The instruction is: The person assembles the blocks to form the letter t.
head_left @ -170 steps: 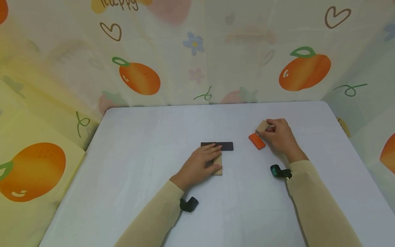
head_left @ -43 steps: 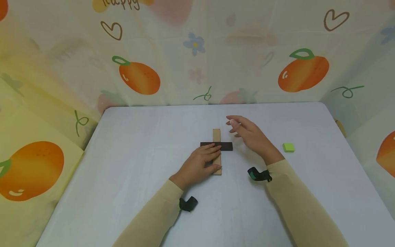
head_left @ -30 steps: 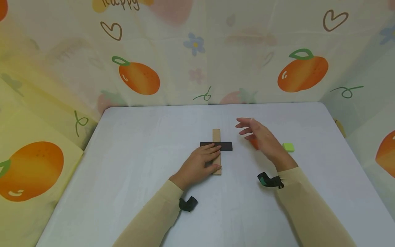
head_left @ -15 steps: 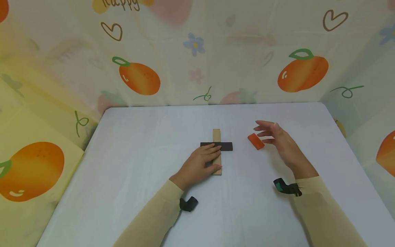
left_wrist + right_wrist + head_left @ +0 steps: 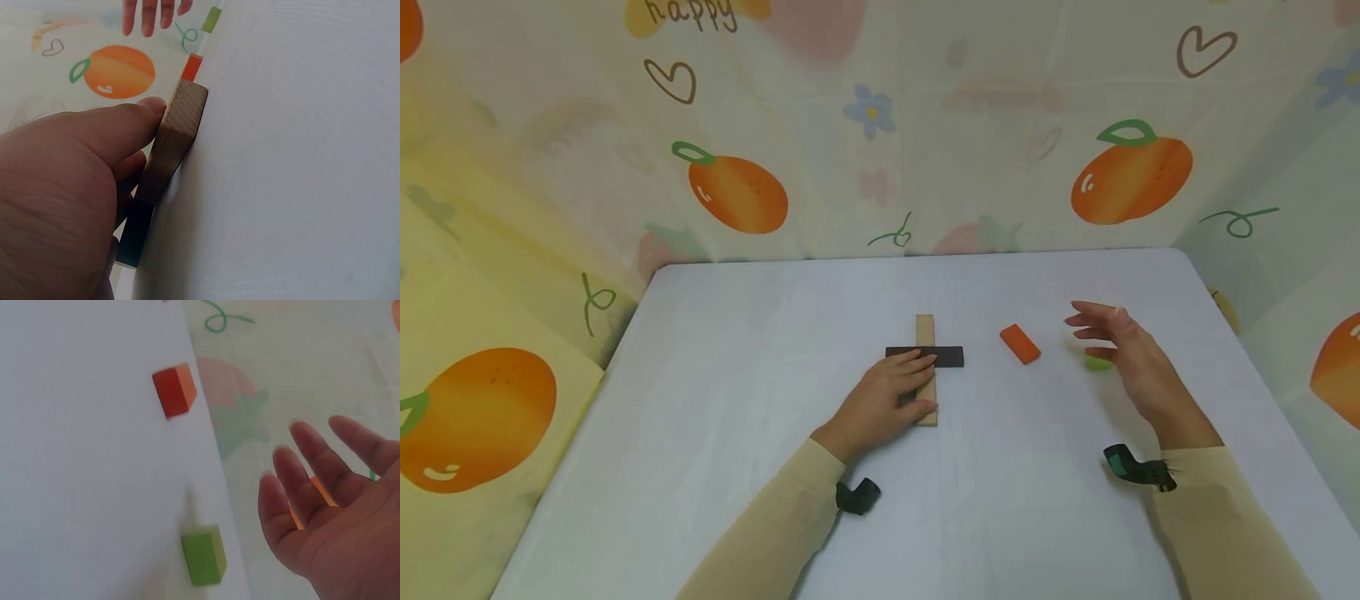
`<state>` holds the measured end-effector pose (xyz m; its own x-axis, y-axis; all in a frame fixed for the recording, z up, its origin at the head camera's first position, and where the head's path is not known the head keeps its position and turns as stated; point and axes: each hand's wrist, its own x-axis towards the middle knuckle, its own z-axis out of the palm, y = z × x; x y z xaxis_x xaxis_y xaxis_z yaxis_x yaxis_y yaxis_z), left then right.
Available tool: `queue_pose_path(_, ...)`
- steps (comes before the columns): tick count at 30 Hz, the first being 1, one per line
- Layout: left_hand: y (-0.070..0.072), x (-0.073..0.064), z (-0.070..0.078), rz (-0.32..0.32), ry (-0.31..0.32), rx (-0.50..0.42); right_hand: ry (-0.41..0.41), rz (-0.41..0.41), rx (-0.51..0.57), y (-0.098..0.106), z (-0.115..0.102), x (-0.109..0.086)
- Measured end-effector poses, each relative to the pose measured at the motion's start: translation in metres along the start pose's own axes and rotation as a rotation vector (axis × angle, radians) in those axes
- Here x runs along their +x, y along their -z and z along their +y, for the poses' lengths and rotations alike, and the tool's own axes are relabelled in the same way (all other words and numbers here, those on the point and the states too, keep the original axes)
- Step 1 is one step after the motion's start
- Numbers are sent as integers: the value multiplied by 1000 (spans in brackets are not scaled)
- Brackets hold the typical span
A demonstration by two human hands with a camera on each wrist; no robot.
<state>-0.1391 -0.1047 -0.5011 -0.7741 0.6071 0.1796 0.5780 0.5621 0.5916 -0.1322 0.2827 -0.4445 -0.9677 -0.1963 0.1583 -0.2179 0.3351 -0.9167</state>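
Four straight fingers are not all visible, but my left hand (image 5: 874, 408) rests over a dark block bar (image 5: 951, 357) and a near wooden block (image 5: 928, 418). In the left wrist view its thumb touches the side of the wooden block (image 5: 187, 103). A far wooden block (image 5: 926, 328) lies beyond the dark bar, lined up with the near one in a cross shape. My right hand (image 5: 1138, 358) hovers with loose fingers, holding nothing, above a green block (image 5: 1098, 363) that it partly hides. An orange block (image 5: 1020, 344) lies tilted between the hands.
A white-covered table (image 5: 737, 375) carries the blocks. Behind it hangs a fruit-patterned cloth (image 5: 827, 167). The right wrist view shows the green block (image 5: 204, 556) and the orange block (image 5: 174, 390) apart on the white surface.
My right hand pinched a wooden block earlier; that block now lies beyond the dark bar. The hand has let go and moved right, past the orange block. My left hand stays put.
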Motion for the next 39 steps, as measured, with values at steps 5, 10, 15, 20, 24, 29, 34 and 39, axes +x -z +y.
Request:
queue_pose_path(5,-1,0,0,-2,0,4,-22,36,-22,10,9,-7)
queue_pose_path(10,-2,1,0,3,-7,-5,-41,67,-55,18,21,-13)
queue_pose_path(15,-2,1,1,-5,11,0,-62,86,-65,22,31,-17)
queue_pose_path(20,-2,1,0,2,-1,-4,-113,82,-71,25,45,-18)
queue_pose_path(24,-2,0,0,3,0,-2,-226,71,-178,24,53,-18)
queue_pose_path(29,-1,-1,-1,3,3,1,-320,77,-278,19,58,-19)
queue_pose_path(34,0,-1,-1,-5,11,0,-349,83,-293,14,58,-22)
queue_pose_path(39,0,-1,-1,-6,5,-2,-292,104,-338,11,58,-23)
